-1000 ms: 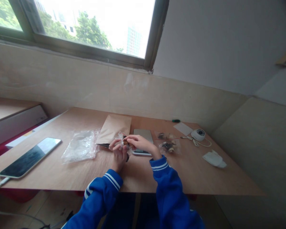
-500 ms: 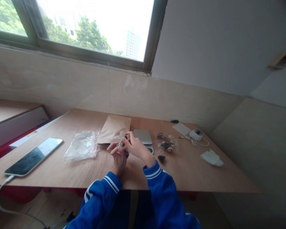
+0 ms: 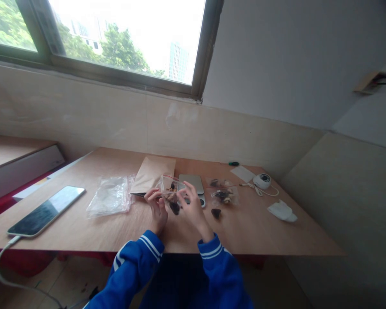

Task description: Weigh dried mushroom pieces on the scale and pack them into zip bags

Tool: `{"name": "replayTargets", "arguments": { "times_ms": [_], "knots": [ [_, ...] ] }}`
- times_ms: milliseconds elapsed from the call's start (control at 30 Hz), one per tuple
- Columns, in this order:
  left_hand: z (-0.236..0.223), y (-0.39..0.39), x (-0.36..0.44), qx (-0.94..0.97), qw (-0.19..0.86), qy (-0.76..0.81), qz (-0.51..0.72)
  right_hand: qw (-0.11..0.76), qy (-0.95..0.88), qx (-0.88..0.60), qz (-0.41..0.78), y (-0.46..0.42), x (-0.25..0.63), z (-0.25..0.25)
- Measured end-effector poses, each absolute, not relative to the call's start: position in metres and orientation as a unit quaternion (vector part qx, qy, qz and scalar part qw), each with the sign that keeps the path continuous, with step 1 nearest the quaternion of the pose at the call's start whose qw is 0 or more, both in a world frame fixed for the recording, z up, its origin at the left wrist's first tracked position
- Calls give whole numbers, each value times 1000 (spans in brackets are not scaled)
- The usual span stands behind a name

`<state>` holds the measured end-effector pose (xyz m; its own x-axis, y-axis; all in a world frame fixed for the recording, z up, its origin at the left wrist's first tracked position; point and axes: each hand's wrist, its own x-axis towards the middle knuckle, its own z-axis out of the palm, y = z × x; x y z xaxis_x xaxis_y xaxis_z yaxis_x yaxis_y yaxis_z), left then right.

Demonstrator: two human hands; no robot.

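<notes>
Between my hands is a clear zip bag (image 3: 171, 187), its mouth spread and its red seal line facing up. Brown and dark dried pieces, possibly mushrooms, show inside it. My left hand (image 3: 157, 211) pinches the bag's left side, while the fingers of my right hand (image 3: 191, 208) grip its right edge. Just below the bag is a dark dried piece (image 3: 174, 208); whether it lies inside or on the table I cannot tell. Behind my right hand sits a small kitchen scale (image 3: 193, 183), partly hidden by the fingers.
Flat clear bags (image 3: 111, 196) and a brown paper packet (image 3: 154, 171) lie left. Filled zip bags (image 3: 224, 196), a loose dark piece (image 3: 216, 213), a white camera (image 3: 261, 181) with its cable and a crumpled tissue (image 3: 282, 211) are right. A charging phone (image 3: 46, 211) lies far left.
My right hand has moved right and down, away from my left. The bag, bunched between the fingers before, is now spread wide with its contents showing.
</notes>
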<state>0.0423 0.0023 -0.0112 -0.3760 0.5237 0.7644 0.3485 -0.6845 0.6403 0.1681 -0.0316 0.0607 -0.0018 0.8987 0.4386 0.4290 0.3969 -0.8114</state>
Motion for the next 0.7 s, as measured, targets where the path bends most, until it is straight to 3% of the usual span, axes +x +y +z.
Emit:
{"name": "replayTargets", "arguments": {
  "times_ms": [100, 300, 433, 700],
  "knots": [
    [-11, 4, 42, 574, 83, 419, 699, 533, -670, -477, 198, -35, 177, 74],
    [-9, 12, 40, 525, 168, 469, 690, 571, -651, -420, 273, -41, 196, 80],
    [-6, 9, 38, 567, 253, 439, 649, 552, -657, -400, 324, -45, 196, 68],
    [-2, 1, 39, 545, 214, 508, 632, 608, -513, -441, 416, -39, 204, 20]
  ]
}}
